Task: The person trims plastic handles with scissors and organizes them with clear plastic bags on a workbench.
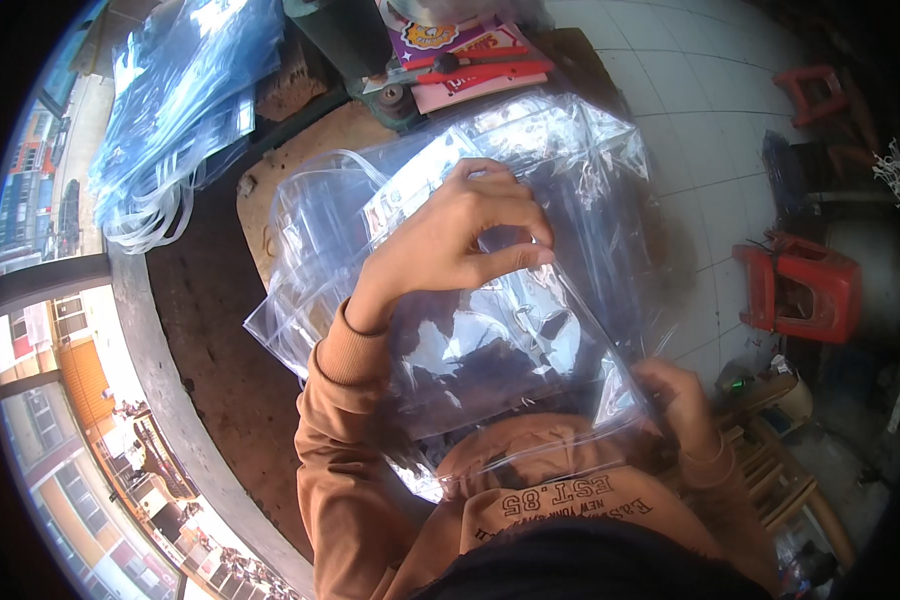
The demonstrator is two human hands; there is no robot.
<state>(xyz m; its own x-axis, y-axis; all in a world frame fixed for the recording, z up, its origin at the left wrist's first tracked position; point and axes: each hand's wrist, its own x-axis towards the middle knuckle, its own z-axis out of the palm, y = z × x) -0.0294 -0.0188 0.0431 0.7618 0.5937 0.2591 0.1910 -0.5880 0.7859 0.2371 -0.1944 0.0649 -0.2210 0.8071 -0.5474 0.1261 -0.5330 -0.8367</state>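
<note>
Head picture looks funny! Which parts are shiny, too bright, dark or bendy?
In the head view, white glare patches the clear plastic; in that view, the outdoor scene at left looks washed out, while the red stools at right sit in dimmer light; also in the head view, the grey ledge bows, likely from the fisheye lens, and the corners are black.

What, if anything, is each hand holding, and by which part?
The left hand pinches a clear plastic sheet at the far end of its right edge. The right hand is at that edge's near end; its grip is unclear.
</note>
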